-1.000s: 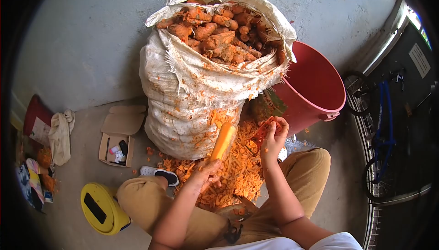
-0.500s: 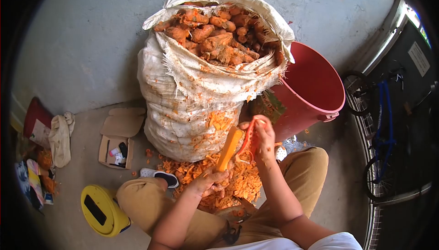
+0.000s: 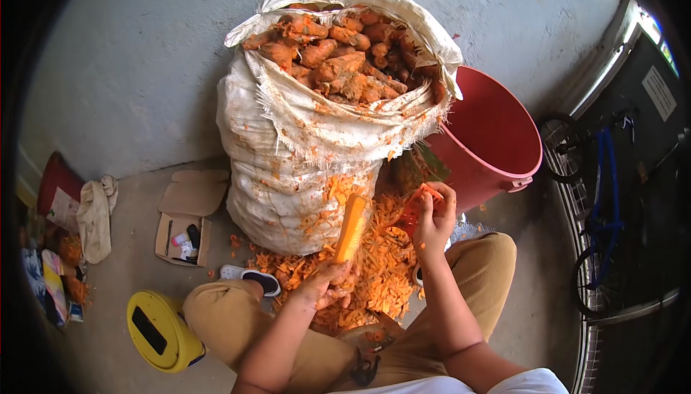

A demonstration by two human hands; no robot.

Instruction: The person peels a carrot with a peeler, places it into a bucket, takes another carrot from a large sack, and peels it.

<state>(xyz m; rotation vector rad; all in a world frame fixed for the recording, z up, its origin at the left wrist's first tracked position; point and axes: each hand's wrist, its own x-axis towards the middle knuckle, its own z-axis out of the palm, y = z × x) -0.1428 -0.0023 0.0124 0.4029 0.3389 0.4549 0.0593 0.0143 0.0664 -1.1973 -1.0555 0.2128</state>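
Note:
My left hand (image 3: pixel 322 287) is wrapped round the lower end of a peeled orange carrot (image 3: pixel 350 227), which points upward and leans slightly right. In my right hand (image 3: pixel 436 225) is a red peeler (image 3: pixel 420 201), held to the right of the carrot and apart from it; its blade cannot be made out. A heap of orange peelings (image 3: pixel 381 279) lies on the floor beneath both hands. Behind them stands a tall white woven sack (image 3: pixel 288 171), its rim rolled back, filled with unpeeled carrots (image 3: pixel 338 63).
A red bin (image 3: pixel 497 156) stands right of the sack. To the left are an open cardboard box (image 3: pixel 191 199) with small items and a yellow bucket (image 3: pixel 169 318) with a phone (image 3: pixel 150 323) on its lid. A bicycle (image 3: pixel 601 199) is along the right side.
My right hand has moved right and slightly down with the peeler, away from the carrot. The carrot has shifted a little left and stands more upright.

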